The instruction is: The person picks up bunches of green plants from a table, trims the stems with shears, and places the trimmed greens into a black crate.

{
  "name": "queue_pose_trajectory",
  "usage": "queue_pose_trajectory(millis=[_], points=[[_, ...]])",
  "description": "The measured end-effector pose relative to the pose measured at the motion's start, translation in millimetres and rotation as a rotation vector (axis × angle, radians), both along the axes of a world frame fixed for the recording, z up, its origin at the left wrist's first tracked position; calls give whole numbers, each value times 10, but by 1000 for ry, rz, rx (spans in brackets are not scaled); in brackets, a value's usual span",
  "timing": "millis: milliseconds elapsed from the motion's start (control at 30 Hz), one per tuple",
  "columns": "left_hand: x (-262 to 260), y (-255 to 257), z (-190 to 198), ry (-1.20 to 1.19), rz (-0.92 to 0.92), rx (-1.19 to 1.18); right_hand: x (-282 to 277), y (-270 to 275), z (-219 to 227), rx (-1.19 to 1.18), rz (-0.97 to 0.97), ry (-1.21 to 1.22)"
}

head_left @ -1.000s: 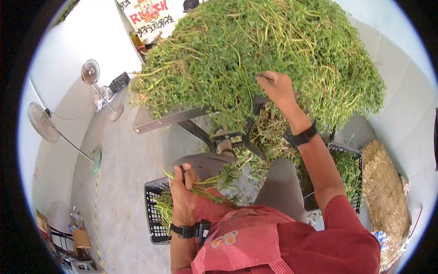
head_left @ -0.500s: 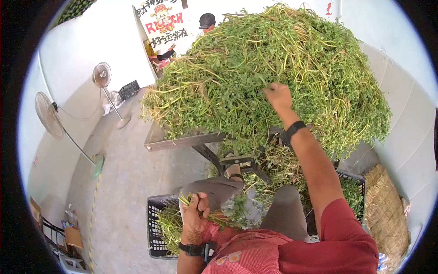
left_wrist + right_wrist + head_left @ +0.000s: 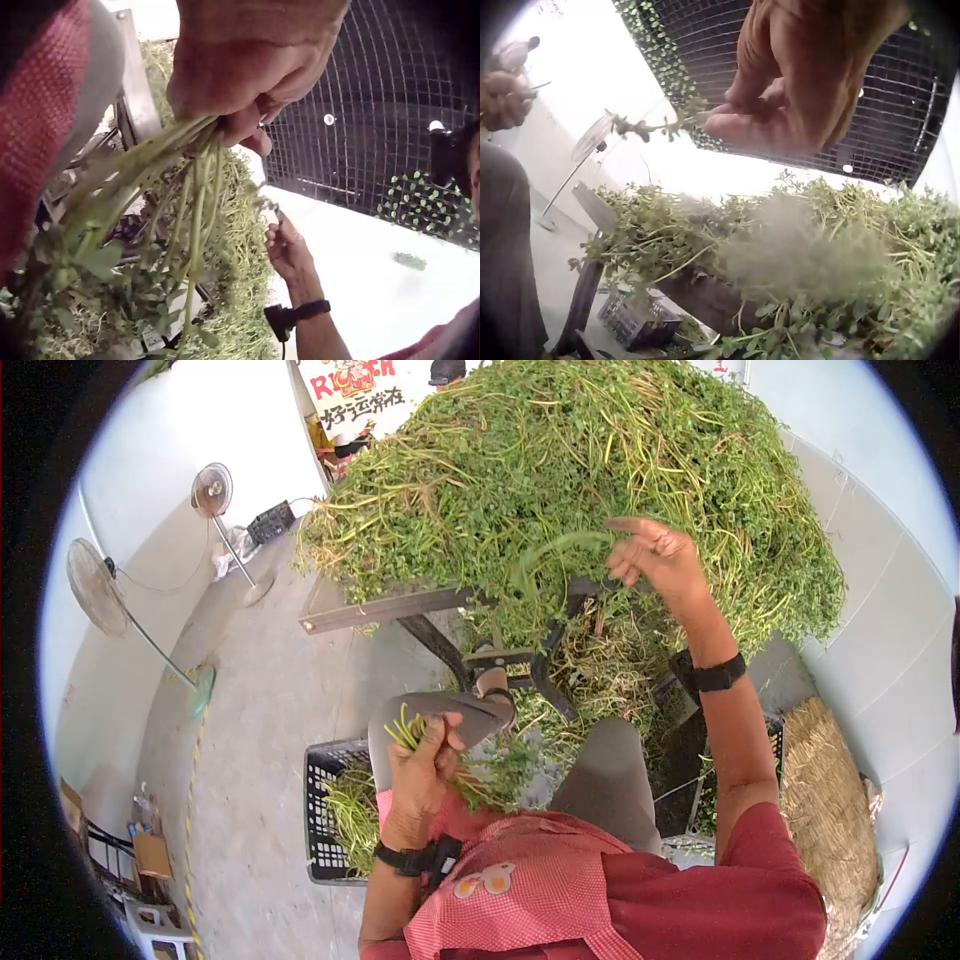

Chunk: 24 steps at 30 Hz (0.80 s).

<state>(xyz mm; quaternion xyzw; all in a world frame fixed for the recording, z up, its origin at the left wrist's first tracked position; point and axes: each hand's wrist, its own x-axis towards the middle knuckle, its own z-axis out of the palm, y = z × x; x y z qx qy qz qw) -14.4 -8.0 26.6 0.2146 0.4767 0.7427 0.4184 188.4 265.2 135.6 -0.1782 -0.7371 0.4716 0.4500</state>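
Observation:
My left hand grips a small bunch of leafy green stems above my lap. Its cut-looking ends poke up past the thumb, and the leaves hang toward my knees. Over the near edge of the heap, my right hand pinches a thin leafy sprig between thumb and fingertips. That sprig trails to the left, blurred in the head view. A big heap of the same greens covers the table in front of me.
A black plastic crate with stems in it stands left of my leg; another crate is at my right. Discarded-looking stems lie under the table. Two standing fans are at the left, and a straw-coloured woven sack lies right.
My right hand has come away from the heap, toward the right and nearer to me, with the sprig pulled along. The left hand keeps its bunch, now turned with stem ends upward.

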Motion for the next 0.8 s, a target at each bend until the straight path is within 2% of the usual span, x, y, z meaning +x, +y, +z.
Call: queue_pose_trajectory(millis=[33, 100, 167, 200, 233, 300, 367, 400, 467, 500, 600, 633, 667, 700, 767, 800], points=[[-8, -20, 32, 8, 15, 39, 13, -94, -8, 30, 70, -75], [7, -52, 134, 10, 39, 54, 11, -198, -70, 56, 90, -137], [38, -56, 280, 199, 61, 44, -6, -299, -133, 214, 172, -418], [51, -37, 326, 196, 65, 13, -35, -359, -139, 244, 244, -525], [74, 0, 361, 250, 13, -16, -88, -424, -160, 216, 258, -523], [138, 113, 331, 298, -40, -78, -226, -562, -217, 139, 540, -667], [206, 225, 226, 443, -151, -116, -361, -679, -286, 36, 632, -654], [206, 244, 180, 436, -151, -137, -429, -727, -315, 14, 689, -666], [210, 258, 92, 364, -343, -118, -553, -788, -425, -30, 756, -670], [208, 237, 35, 357, -347, -131, -604, -824, -519, -45, 760, -669], [140, 184, -86, 340, -334, -118, -722, -866, -840, -166, 735, -435], [109, 158, -104, 233, -281, -132, -738, -891, -945, -168, 737, -433], [88, 137, -115, 127, -225, -144, -745, -951, -1047, -284, 660, -275], [77, 122, -122, 128, -220, -144, -753, -1013, -1142, -396, 581, -117], [52, 102, -129, -58, -200, -98, -709, -1131, -1288, -450, 637, -132], [42, 102, -141, -55, -199, -101, -691, -1228, -1338, -544, 662, -141]])
